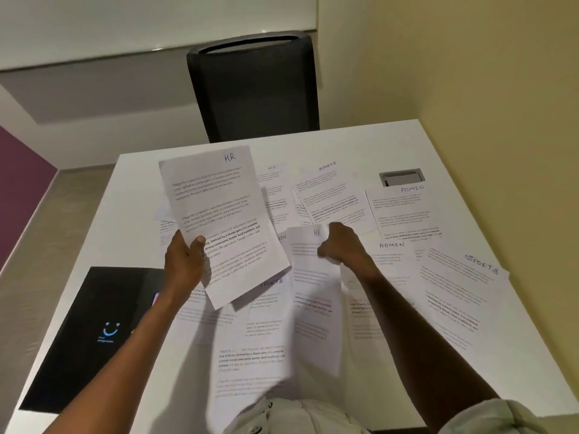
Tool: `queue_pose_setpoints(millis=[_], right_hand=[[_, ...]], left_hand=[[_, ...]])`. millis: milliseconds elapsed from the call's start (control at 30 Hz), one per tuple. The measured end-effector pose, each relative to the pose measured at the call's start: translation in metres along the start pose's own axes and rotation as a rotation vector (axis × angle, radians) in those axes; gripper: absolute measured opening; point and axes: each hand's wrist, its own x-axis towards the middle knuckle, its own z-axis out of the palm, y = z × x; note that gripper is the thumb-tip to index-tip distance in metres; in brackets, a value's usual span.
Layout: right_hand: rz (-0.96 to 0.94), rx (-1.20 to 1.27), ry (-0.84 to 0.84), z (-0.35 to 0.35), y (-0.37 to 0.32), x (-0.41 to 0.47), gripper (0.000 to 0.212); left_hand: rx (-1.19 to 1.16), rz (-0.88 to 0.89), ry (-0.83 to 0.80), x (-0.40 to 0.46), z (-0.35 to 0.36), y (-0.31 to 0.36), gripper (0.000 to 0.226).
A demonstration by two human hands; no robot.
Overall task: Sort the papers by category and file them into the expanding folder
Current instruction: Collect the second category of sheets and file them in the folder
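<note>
The left hand [185, 261] grasps a raised HR sheet [224, 220] by its lower edge. The right hand [340, 245] pinches a second HR sheet [313, 292] – immediately right of the raised one, long axis toward the person, expanding folder [94, 333] lower-left.

A white rectangular tabletop [391, 142] carries loose white printed sheets spread over its middle and right. At its near left lies a flat black expanding folder [94, 333]. A dark high-backed office chair [253, 89] stands behind the far edge. A sheet headed ADMIN [407, 211] lies far right, just before a small grey recessed cable box [401, 178]; a sheet headed SPORTS [326, 195] lies left of it. Another SPORTS sheet [460, 296] lies near right. The left hand [185, 261] holds an HR sheet [222, 220] above the pile; the right hand [341, 245] grips a second HR sheet [313, 292] beside it.
</note>
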Motion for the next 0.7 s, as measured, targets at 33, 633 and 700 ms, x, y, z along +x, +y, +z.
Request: queue_pose_setpoints(millis=[33,633,700], right_hand=[[-0.01,-0.008,0.03,-0.011,-0.002,-0.006,0.04],[-0.441,0.375,-0.062,-0.183,-0.062,-0.147,0.051],[-0.421,0.458,-0.129,-0.19,-0.057,-0.129,0.048]], left_hand=[[0.024,0.014,0.009,-0.001,0.0,0.0,0.021],[-0.061,0.114,-0.23,-0.037,0.031,0.053,0.013],[-0.088,0.137,-0.323,-0.046,0.037,0.062,0.014]])
